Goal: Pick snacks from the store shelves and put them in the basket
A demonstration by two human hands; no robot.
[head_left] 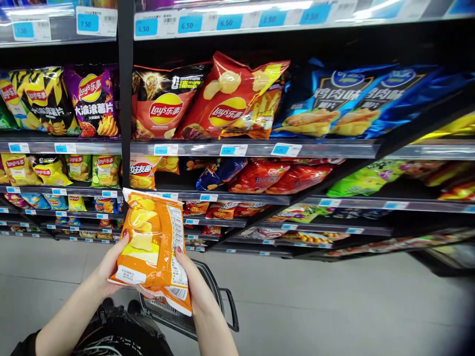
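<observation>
An orange bag of chips [148, 247] is held up between my two hands, its printed back with a barcode and date panel facing me. My left hand [116, 259] grips the bag's left edge, with the thumb on the front and the other fingers hidden behind. On the opposite edge my right hand [191, 277] is closed the same way, thumb over the white text panel. Below the bag, partly covered by it, is a dark shopping basket [208, 277] with a black handle.
Shelves of chip bags stand ahead: a red Lay's bag [226, 106], a purple Lay's bag [91, 99] and blue bags [315, 106]. Price tags line the shelf edges [256, 148]. Grey floor tiles [315, 301] stretch out at the lower right.
</observation>
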